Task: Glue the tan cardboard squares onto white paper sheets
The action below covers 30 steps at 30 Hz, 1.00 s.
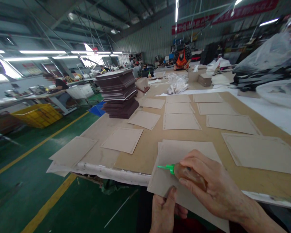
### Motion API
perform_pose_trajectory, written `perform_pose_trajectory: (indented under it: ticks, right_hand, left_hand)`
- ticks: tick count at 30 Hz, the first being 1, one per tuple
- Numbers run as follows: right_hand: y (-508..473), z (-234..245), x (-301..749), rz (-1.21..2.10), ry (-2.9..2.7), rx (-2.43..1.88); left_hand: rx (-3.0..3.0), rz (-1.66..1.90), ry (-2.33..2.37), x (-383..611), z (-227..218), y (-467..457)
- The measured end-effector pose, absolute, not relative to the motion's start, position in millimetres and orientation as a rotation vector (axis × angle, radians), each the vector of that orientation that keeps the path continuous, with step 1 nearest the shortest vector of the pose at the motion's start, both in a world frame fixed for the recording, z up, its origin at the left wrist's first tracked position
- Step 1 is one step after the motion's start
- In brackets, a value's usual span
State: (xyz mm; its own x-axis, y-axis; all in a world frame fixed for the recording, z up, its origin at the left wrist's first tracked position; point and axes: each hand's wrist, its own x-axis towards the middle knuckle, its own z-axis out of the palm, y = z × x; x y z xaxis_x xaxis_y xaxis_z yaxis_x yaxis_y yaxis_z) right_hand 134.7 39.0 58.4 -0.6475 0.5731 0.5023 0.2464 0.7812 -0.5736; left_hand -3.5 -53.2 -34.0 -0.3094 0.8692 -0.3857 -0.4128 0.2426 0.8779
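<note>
My right hand [206, 181] is closed around a glue bottle [188, 174] with a green nozzle pointing left. The nozzle tip is over the left part of a grey-beige cardboard sheet [189, 150]; I cannot tell whether it touches. My left hand [163, 207] pinches the near edge of that sheet, thumb on top and fingers beneath. Another sheet's edge shows under it at the left. The sheets hang partly over the table's front edge. Around them lie several similar cardboard pieces [180, 121], some with shiny strips along their edges.
A tall stack of dark maroon boards [120, 94] stands at the back left of the table [135, 163]. Crumpled clear plastic [177, 83] lies farther back. Plastic-covered dark material [264, 74] is piled at right. A person [182, 57] works at the far end. A yellow bin [37, 115] stands on the floor.
</note>
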Motion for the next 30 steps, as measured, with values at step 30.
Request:
perform_pose_trajectory:
  ticks: [30]
  right_hand:
    - [31.4, 51.9, 241.3, 0.34, -2.167, -1.235]
  left_hand:
    - [0.406, 1.367, 1.434, -2.7, -14.9, -52.6]
